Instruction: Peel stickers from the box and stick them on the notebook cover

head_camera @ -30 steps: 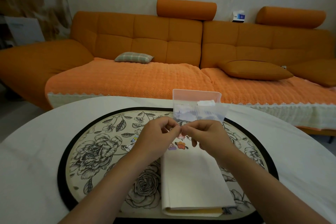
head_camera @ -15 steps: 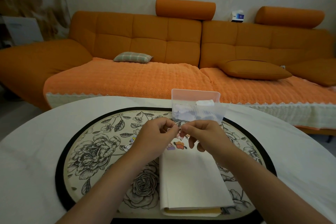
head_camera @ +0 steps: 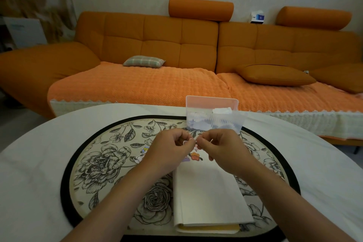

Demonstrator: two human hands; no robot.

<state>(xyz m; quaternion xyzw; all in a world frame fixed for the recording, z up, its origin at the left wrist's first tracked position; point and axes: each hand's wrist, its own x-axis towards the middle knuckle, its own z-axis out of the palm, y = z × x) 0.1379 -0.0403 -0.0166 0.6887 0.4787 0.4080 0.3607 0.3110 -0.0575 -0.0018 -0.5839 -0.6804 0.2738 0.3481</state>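
Over the white tabletop, just above the far end of the notebook, a small sticker is held between the two hands. The left hand has its grip closed on it, thumb and forefinger pinching, and the right hand pinches from the other side, fingertips almost touching.

A second ago the two pinches met with nothing visible between them. Now a pale, pink-edged corner shows at the left fingertips, and the hands have barely shifted. I take that to mean the peel has started: the sticker is lifting from its backing but is not yet free, so it has still to go down on the cover.

A few cartoon stickers already sit on the cover directly below the hands. The clear plastic box stands just beyond, still holding pale sheets. All of it rests on a floral mat, with an orange sofa behind.
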